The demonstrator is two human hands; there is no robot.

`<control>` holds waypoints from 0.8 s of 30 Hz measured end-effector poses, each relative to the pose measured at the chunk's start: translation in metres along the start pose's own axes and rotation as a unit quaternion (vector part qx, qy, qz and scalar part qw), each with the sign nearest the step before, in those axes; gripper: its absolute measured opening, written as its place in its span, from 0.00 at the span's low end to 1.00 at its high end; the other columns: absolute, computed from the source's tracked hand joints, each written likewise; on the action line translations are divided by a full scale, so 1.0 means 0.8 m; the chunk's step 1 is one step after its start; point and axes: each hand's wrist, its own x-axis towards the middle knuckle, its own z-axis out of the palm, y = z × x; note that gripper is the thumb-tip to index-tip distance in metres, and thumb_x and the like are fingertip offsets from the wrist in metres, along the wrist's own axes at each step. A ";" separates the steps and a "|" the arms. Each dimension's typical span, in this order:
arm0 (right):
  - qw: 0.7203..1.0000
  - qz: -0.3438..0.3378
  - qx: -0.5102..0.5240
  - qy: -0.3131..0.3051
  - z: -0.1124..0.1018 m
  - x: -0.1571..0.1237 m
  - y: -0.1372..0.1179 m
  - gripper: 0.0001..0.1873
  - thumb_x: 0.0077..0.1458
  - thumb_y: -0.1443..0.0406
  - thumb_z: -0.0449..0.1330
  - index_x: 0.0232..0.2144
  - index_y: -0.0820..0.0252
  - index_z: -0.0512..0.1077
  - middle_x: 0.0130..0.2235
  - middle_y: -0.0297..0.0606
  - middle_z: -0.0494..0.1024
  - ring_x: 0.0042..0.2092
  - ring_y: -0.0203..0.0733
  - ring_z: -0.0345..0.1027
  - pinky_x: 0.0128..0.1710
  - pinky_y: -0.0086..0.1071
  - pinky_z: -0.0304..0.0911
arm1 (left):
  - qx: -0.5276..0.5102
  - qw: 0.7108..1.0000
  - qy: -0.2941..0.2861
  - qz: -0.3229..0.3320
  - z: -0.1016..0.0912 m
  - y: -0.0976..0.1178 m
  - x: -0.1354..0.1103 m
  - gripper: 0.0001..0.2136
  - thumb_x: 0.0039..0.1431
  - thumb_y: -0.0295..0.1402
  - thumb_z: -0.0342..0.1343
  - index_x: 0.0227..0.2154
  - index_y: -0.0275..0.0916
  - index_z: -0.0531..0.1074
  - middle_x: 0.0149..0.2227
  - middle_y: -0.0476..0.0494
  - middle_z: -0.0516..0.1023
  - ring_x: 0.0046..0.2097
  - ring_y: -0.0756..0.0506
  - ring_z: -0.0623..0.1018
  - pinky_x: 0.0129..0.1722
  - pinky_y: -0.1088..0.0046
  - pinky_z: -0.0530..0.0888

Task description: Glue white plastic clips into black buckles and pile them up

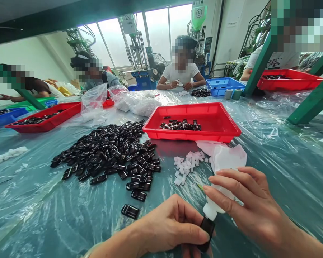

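My right hand [247, 206] is closed around a white squeeze bottle [218, 200], and my left hand [172, 225] pinches a small black piece [207, 233] between the fingers, just at the bottle's neck. The bottle and the black piece are touching, but I cannot tell if they are joined. To do this well, I think I should keep both hands low and steady and squeeze the bottle only softly, so the black piece does not slip.

On the worktop [43, 211], under a clear plastic sheet, a big pile of black plastic buckles [110, 154] lies to my left, and one loose buckle [130, 211] sits apart, near my left hand. Ahead of me is a red plastic tray [191, 135] with a smaller group of black pieces [180, 125] inside. Small white pieces [187, 166] lie between this tray and my right hand, beside a crumpled white wrapper [226, 156].

Farther along the worktop are more red trays, a blue tray [223, 86] and clear plastic bags [94, 102]. A co-worker in a white shirt [180, 73] sits across from me. Behind this person are a standing fan [156, 66], blue machinery [142, 80] and tall windows [115, 39].
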 end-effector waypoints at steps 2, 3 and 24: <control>1.000 -0.006 0.007 0.006 0.001 0.002 0.001 0.15 0.60 0.74 0.48 0.40 0.60 0.73 0.40 0.42 0.77 0.46 0.46 0.66 0.47 0.44 0.53 | 0.001 1.000 0.005 -0.003 0.000 -0.001 0.000 0.12 0.45 0.38 0.63 0.26 0.30 0.77 0.21 0.47 0.73 0.17 0.55 0.68 0.13 0.84 0.63; 1.000 -0.006 0.011 0.008 0.001 0.004 0.002 0.14 0.59 0.75 0.49 0.39 0.60 0.73 0.39 0.42 0.77 0.46 0.45 0.67 0.46 0.43 0.54 | 0.002 1.000 0.007 -0.005 0.000 -0.001 0.000 0.12 0.45 0.37 0.63 0.27 0.30 0.77 0.21 0.46 0.74 0.17 0.55 0.68 0.13 0.84 0.62; 0.998 -0.012 0.057 -0.038 -0.006 0.001 0.011 0.15 0.62 0.72 0.46 0.40 0.58 0.72 0.41 0.40 0.75 0.47 0.44 0.64 0.46 0.43 0.54 | 0.011 1.000 -0.011 -0.006 -0.002 0.003 -0.005 0.13 0.45 0.39 0.63 0.27 0.31 0.77 0.21 0.47 0.72 0.18 0.55 0.68 0.14 0.84 0.62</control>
